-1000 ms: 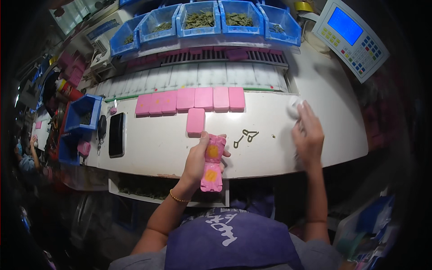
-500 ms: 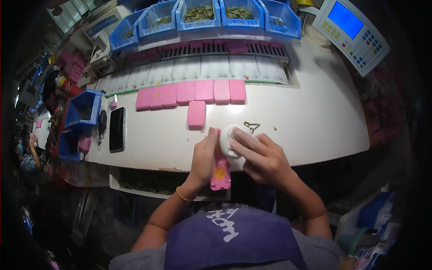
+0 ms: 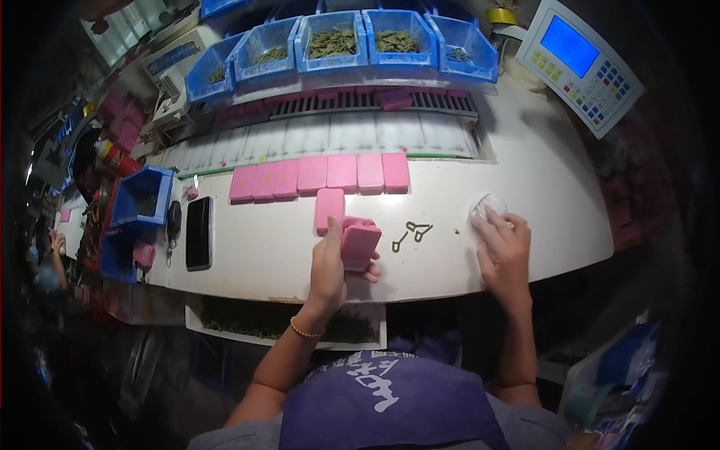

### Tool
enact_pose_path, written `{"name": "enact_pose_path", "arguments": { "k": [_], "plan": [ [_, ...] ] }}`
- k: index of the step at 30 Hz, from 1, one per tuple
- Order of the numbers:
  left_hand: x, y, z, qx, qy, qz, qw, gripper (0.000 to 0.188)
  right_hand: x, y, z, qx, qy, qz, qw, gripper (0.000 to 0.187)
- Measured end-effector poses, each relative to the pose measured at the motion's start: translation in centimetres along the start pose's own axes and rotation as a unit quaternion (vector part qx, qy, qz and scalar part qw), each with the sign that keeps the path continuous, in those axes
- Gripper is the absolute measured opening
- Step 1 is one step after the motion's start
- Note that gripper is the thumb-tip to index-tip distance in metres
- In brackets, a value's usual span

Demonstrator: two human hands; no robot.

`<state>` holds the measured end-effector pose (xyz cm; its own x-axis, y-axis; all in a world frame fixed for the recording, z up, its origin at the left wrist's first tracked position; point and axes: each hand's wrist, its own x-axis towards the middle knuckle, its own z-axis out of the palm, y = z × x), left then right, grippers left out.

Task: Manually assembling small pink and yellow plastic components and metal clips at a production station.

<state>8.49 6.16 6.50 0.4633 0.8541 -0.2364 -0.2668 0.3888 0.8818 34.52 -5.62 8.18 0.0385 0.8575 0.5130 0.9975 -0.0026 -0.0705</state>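
Note:
My left hand (image 3: 325, 274) grips a pink rubber mold (image 3: 361, 244) over the near part of the white table, with the thumb on its left side and fingertips showing under its right edge. The mold's far end looks slightly parted. Over to the right, my right hand (image 3: 508, 255) has its fingers on a rounded white cloth pouch (image 3: 488, 204), which rests on the table. Between the hands lie small dark-green forked pieces (image 3: 411, 231). Just beyond the held mold lies a single pink block (image 3: 328, 209), below a row of pink blocks (image 3: 328, 174).
Blue bins (image 3: 330, 49) of green pieces line the back above a slatted rack (image 3: 360, 103). A phone (image 3: 199, 234) and two blue bins (image 3: 142, 196) are at left, a keypad device (image 3: 577, 64) at back right. Beneath the table edge, an open tray (image 3: 379, 328) holds dark-green bits.
My right hand has carried the white pouch from beside the mold rightward onto the table. The mold, earlier hanging spread with yellow showing, is now folded together in my left hand. More green pieces show.

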Motion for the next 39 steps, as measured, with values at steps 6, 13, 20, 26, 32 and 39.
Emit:
{"name": "enact_pose_path", "arguments": {
  "k": [6,13,20,26,32,39],
  "plan": [
    [-1.1,-1.9,0.8,-0.038,-0.074,-0.012,0.996,0.060,2.1,-7.7,2.4,0.504,-0.122,0.106,0.849,0.040],
    [-1.8,-1.2,1.2,0.285,-0.055,0.152,0.945,0.029,1.6,-7.7,4.6,0.675,-0.146,0.161,0.705,0.030],
    [-1.9,-3.1,1.0,0.240,-0.047,0.231,0.942,0.026,1.4,-6.8,4.9,0.644,-0.137,0.120,0.743,0.031],
    [-2.3,-1.8,0.7,0.260,-0.053,0.198,0.944,0.026,1.6,-7.2,4.4,0.598,-0.105,0.087,0.790,0.037],
    [-4.1,0.1,-3.2,0.581,0.118,0.372,0.714,0.043,0.8,-6.4,3.6,0.520,-0.019,0.147,0.841,0.033],
    [-6.5,1.1,-4.3,0.686,0.016,0.214,0.696,0.057,-4.3,-3.7,5.8,0.567,0.031,0.279,0.774,0.016]
  ]
}}
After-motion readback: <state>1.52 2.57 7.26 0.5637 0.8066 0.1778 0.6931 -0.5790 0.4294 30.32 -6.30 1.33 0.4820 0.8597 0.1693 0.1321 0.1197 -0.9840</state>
